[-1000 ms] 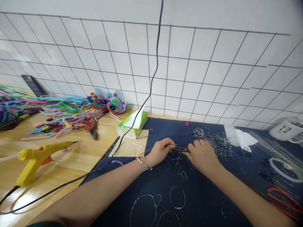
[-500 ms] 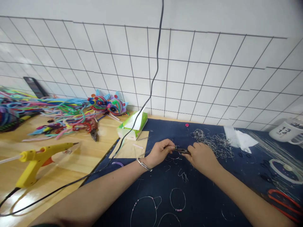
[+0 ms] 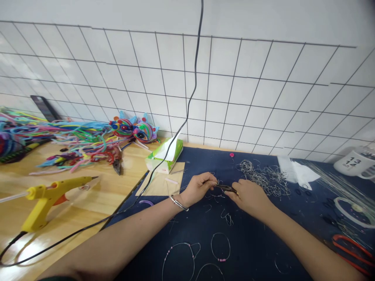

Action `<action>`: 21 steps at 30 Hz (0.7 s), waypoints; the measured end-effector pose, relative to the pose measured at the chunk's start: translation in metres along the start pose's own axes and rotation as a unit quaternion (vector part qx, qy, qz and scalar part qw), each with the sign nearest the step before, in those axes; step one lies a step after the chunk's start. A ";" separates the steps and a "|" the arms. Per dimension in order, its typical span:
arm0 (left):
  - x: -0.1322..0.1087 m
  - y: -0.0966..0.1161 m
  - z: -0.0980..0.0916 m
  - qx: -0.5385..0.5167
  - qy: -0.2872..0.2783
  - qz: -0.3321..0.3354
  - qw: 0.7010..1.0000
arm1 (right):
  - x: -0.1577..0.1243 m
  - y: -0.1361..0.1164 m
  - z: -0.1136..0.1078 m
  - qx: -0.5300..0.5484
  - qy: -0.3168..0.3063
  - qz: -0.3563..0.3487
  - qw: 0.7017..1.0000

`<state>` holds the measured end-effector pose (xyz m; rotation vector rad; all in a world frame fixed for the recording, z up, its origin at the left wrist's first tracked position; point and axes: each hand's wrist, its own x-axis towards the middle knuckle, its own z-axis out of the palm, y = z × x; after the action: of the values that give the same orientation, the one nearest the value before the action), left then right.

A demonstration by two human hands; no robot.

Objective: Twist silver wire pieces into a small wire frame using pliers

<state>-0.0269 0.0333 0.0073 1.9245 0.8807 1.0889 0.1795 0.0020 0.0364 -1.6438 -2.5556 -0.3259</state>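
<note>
My left hand [image 3: 198, 188], with a metal bangle at the wrist, pinches a thin piece of wire [image 3: 213, 191] over the dark blue mat [image 3: 252, 249]. My right hand [image 3: 249, 197] is closed round small dark pliers [image 3: 227, 188] whose tip meets that wire between the two hands. Bent wire scraps lie on the mat just below the hands. Several wire rings with pink beads [image 3: 220, 246] lie nearer me.
A tangle of silver wire [image 3: 263, 175] lies behind my right hand. A green tissue box [image 3: 164, 155], yellow glue gun [image 3: 49, 195], coloured pipe cleaners [image 3: 73, 140] and a black cable [image 3: 175, 132] are left. Red scissors [image 3: 351, 249] and a white mug [image 3: 356, 162] are right.
My right hand has slid slightly down and toward me with the pliers; my left hand keeps its pinch in almost the same spot.
</note>
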 end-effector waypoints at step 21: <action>-0.001 0.000 0.003 0.002 0.011 0.012 1.000 | -0.001 -0.001 -0.006 0.010 -0.079 0.016 0.997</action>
<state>-0.0249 0.0319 0.0057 1.9349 0.8740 1.1252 0.1786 -0.0002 0.0419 -1.7697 -2.6299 -0.1722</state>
